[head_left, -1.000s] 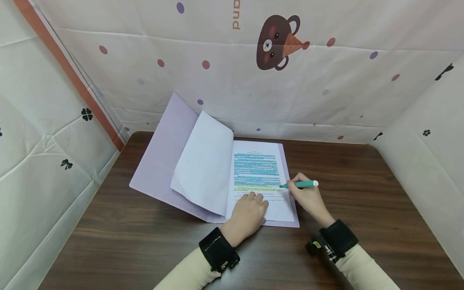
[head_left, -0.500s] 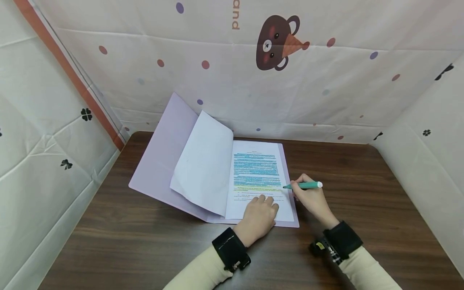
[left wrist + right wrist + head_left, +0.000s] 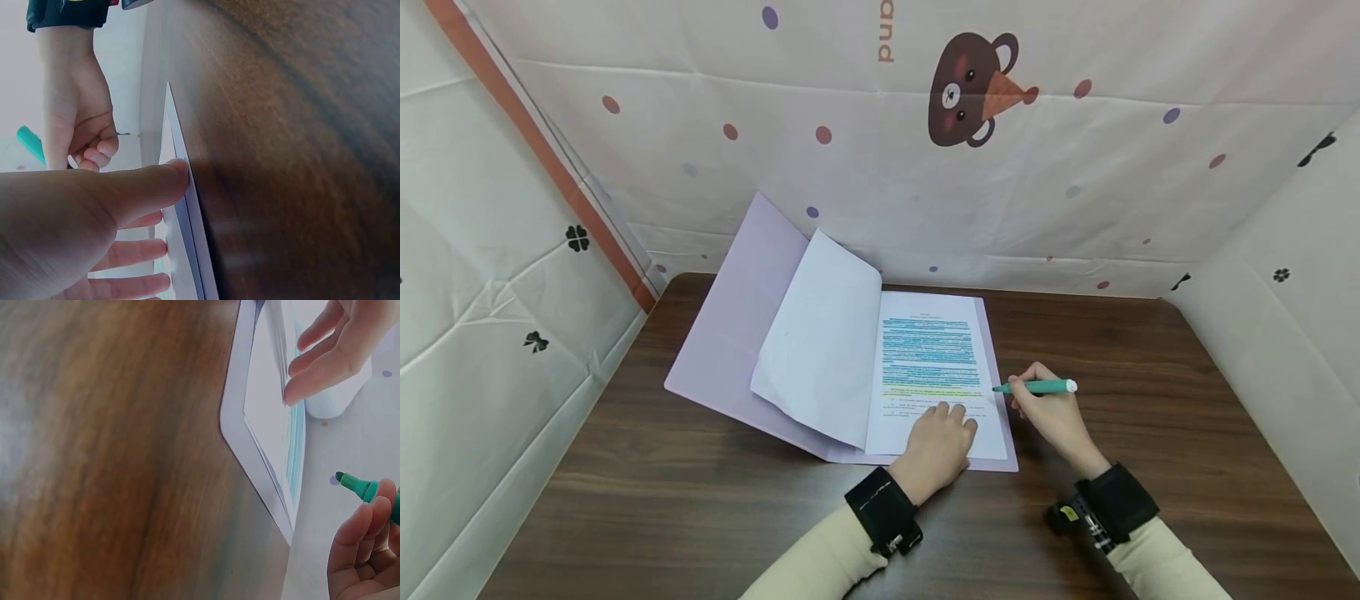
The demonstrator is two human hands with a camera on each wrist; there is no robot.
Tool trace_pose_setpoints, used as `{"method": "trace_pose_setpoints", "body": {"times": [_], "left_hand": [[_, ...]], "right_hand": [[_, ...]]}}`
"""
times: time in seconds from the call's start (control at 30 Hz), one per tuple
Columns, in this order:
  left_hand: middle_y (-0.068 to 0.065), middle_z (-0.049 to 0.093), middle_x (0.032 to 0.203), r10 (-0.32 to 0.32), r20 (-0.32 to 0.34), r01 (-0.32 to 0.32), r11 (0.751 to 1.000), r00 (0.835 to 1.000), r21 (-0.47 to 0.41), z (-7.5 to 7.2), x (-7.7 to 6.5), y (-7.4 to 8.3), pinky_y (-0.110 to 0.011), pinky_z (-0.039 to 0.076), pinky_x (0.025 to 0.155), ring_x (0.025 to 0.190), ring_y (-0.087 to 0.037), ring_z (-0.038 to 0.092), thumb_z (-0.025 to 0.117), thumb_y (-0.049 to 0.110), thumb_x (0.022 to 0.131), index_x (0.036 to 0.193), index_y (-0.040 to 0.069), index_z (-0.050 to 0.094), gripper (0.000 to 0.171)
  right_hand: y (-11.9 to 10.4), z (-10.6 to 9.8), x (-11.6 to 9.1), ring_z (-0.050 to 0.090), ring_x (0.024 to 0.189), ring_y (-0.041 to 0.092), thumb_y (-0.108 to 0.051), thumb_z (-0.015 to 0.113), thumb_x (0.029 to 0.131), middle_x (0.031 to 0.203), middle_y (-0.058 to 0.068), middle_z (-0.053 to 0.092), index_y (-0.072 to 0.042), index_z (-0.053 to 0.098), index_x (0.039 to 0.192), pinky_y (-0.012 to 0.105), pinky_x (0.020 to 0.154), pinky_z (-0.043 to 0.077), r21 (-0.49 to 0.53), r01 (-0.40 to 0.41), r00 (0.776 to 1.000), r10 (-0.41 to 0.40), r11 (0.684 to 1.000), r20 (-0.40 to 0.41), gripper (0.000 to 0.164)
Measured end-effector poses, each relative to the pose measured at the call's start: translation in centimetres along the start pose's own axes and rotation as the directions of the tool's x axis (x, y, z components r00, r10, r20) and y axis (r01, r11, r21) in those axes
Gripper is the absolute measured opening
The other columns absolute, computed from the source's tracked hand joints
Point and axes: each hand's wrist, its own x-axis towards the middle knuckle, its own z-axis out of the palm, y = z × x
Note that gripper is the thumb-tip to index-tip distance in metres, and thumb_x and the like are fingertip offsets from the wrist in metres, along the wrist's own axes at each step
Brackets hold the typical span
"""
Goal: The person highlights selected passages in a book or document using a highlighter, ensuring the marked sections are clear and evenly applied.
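A purple folder (image 3: 718,342) lies spread on the table, its left cover raised at a slant. Inside, a blank-sided white sheet (image 3: 827,342) is turned over to the left. The printed page (image 3: 895,429) on the right bears blue-highlighted lines above and yellow ones below. My left hand (image 3: 936,446) rests on the page's lower part with fingers extended; its thumb (image 3: 169,181) lies at the folder's lower edge. In my right hand (image 3: 1056,421) I pinch an uncapped green highlighter (image 3: 1045,387). Its dark tip (image 3: 339,476) is over the page's right edge, apparently just off the paper.
The dark wooden table (image 3: 662,508) extends around the folder. A pale patterned cloth (image 3: 850,175) hangs behind it and along both sides. Black straps with cameras are on both wrists, the left strap (image 3: 880,508) close to the table's surface.
My left hand has slid right along the lower page. My right hand has drawn the highlighter rightward, away from the end of the yellow lines. The folder and turned sheet stay put.
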Motion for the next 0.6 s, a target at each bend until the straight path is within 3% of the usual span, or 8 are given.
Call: {"method": "trace_pose_setpoints", "body": {"times": [0.13, 0.3, 0.6], "left_hand": [[0.001, 0.056, 0.100, -0.011, 0.027, 0.011, 1.000, 1.000, -0.004, 0.1, 0.2, -0.1, -0.024, 0.045, 0.076, 0.089, -0.014, 0.051, 0.069, 0.049, 0.073, 0.110, 0.019, 0.061, 0.048], [0.001, 0.056, 0.100, -0.017, 0.029, 0.018, 1.000, 0.999, -0.018, 0.2, 0.2, -0.3, -0.022, 0.046, 0.070, 0.086, -0.014, 0.051, 0.069, 0.049, 0.073, 0.109, 0.018, 0.061, 0.048], [0.002, 0.057, 0.094, -0.020, 0.019, 0.021, 0.998, 1.000, -0.063, 0.2, 0.0, -0.4, -0.020, 0.044, 0.058, 0.079, -0.012, 0.050, 0.068, 0.045, 0.076, 0.106, 0.018, 0.062, 0.040]], "right_hand": [[1.8, 0.3, 0.2, 0.054, 0.055, 0.023, -0.043, 0.050, 0.090, 0.065, 0.010, 0.058, -0.008, 0.050, 0.082, 0.030, 0.046, 0.046, -0.020, 0.039, 0.999, -0.040, 0.999, -0.028, 0.035], [5.4, 1.0, 1.2, 0.054, 0.052, 0.019, -0.066, 0.047, 0.080, 0.062, 0.004, 0.057, -0.018, 0.050, 0.080, 0.034, 0.044, 0.046, -0.027, 0.035, 0.997, -0.037, 0.999, -0.072, 0.048], [6.3, 0.9, 1.6, 0.055, 0.051, 0.018, -0.069, 0.046, 0.078, 0.062, 0.001, 0.058, -0.022, 0.050, 0.079, 0.036, 0.044, 0.047, -0.021, 0.039, 0.995, -0.041, 0.999, -0.092, 0.047]]}}
